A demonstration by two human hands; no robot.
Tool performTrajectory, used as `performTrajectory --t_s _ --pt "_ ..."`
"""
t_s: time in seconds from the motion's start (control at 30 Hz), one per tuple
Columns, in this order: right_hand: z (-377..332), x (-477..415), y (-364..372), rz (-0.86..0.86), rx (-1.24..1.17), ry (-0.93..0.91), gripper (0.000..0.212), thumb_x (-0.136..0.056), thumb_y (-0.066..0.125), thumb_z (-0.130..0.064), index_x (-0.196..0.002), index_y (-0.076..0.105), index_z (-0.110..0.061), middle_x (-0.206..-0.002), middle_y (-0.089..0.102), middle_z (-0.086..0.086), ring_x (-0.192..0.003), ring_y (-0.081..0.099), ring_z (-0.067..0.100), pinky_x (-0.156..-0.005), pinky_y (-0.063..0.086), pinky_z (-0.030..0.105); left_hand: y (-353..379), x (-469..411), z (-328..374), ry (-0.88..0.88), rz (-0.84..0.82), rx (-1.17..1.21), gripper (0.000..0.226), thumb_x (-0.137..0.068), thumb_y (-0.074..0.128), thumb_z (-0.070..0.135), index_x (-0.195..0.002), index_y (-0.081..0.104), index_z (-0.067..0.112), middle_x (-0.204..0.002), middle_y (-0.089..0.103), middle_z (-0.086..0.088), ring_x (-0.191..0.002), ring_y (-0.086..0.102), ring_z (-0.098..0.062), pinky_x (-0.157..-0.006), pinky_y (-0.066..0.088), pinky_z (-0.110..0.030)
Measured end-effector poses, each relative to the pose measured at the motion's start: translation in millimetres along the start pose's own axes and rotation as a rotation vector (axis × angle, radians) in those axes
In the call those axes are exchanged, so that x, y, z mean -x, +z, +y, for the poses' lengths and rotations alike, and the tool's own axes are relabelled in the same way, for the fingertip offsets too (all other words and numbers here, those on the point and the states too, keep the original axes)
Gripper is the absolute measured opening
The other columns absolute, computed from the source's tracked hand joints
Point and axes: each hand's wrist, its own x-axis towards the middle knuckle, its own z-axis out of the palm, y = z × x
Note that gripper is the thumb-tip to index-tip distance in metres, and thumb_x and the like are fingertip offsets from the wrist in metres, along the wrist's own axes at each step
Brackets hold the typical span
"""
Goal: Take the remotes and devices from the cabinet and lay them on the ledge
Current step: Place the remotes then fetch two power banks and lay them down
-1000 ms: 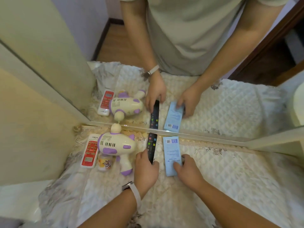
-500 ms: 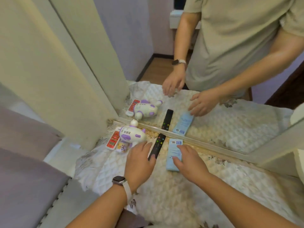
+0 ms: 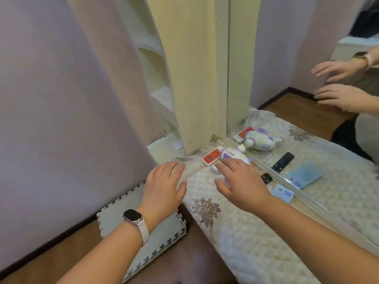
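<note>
On the quilted ledge (image 3: 235, 238) against a mirror lie a red-and-white remote (image 3: 211, 157), a white and purple plane-shaped device (image 3: 233, 155), a black remote (image 3: 266, 178) and a light blue device (image 3: 284, 193). My left hand (image 3: 164, 186) hovers open past the ledge's left end, holding nothing. My right hand (image 3: 240, 181) floats open above the ledge, in front of the plane-shaped device and partly hiding it and the black remote.
The mirror (image 3: 307, 99) repeats the devices and both hands. A cream cabinet panel (image 3: 192, 78) with shelves (image 3: 158, 64) stands at the ledge's left end. A grey foam mat (image 3: 143, 228) lies on the wooden floor below, beside a lilac wall (image 3: 61, 99).
Both hands have let go of the black remote and the blue device and swung left. The view has turned left toward the cabinet and floor.
</note>
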Motion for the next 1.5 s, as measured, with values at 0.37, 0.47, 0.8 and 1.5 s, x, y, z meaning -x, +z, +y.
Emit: performTrajectory --t_s 0.37,0.47,0.8,1.5 --pt "-174.4 -69.4 19.3 -0.056 0.033 -0.34 0.049 -0.088 0.038 -0.048 -0.113 0.063 -0.015 -0.114 0.064 0.005 -0.104 0.059 0.029 -0.084 0.049 0.04 -78.5 121.7 -135.3 -0.365 0.112 -0.079 0.042 -0.087 0.049 0.038 -0.124 0.061 0.02 -0.127 0.061 -0.003 -0.118 0.054 -0.025 -0.1 0.041 -0.042" --pt "-242.8 -82.8 35.4 -0.065 0.052 -0.429 0.05 -0.089 0.035 -0.051 -0.117 0.06 -0.018 -0.116 0.061 0.002 -0.108 0.055 0.026 -0.088 0.047 0.041 -102.4 172.3 -180.2 -0.447 0.131 -0.112 0.044 -0.088 0.047 0.039 -0.125 0.061 0.021 -0.127 0.061 -0.002 -0.119 0.054 -0.025 -0.101 0.04 -0.042" --pt "-500.2 -93.9 94.0 -0.037 0.014 -0.754 0.047 -0.086 0.044 -0.049 -0.113 0.064 -0.016 -0.112 0.065 0.005 -0.1 0.06 0.029 -0.08 0.049 0.037 -160.9 356.0 -329.9 -0.71 0.244 -0.166 0.044 -0.088 0.048 0.038 -0.123 0.063 0.016 -0.125 0.062 -0.005 -0.116 0.056 -0.026 -0.099 0.042 -0.042" --pt "-859.1 -119.4 185.7 -0.03 -0.2 -1.395 0.047 -0.091 0.045 -0.048 -0.118 0.063 -0.015 -0.117 0.064 0.007 -0.107 0.059 0.029 -0.084 0.048 0.039 -248.2 569.9 -490.3 -1.278 0.217 -0.413 0.046 -0.091 0.056 0.038 -0.134 0.054 0.024 -0.134 0.056 -0.001 -0.125 0.047 -0.019 -0.107 0.03 -0.037"
